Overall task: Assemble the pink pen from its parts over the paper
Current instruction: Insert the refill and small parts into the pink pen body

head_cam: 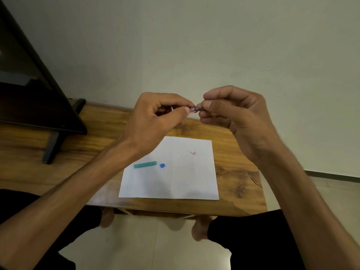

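I have both hands raised above the far edge of the paper [169,180]: my left hand [153,121] pinches the pink pen [191,110] between thumb and forefinger, and my right hand [235,117] pinches a small dark part [199,107] touching the pen's tip end. On the paper a small pink piece [194,152] lies near its far right corner. A green tube [145,164] and a blue cap [162,165] lie just beside each other by its left edge, on the wooden table [233,172].

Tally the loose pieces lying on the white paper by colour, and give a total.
Teal: 1, the teal bar
Blue: 1, the small blue square piece
Pink: 1, the small pink piece
Total: 3 on the paper
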